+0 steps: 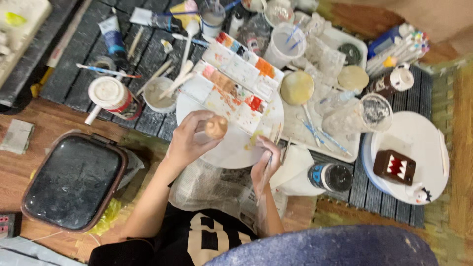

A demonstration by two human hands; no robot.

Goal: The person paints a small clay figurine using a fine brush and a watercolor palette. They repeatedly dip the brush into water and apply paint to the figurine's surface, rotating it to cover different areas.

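The left hand [186, 140] is closed around a small tan clay figure [215, 127], fingers wrapped about its lower part, holding it above the near-left rim of a round white plate [231, 152]. The right hand [265, 165] pinches a thin paintbrush [265, 178] between thumb and fingers; the brush tip end points toward the plate's near-right rim, beside a yellowish paint smear. A white compartment palette [236, 81] with orange and red patches lies across the far part of the plate. Crumpled newspaper [212, 184] lies under both forearms at the near edge of the dark slatted mat [88, 49]. A dark lidded container [74, 180] sits at the left on the wooden floor; a brown toothed figurine [394, 167] rests on a white dish [423, 143] at the right
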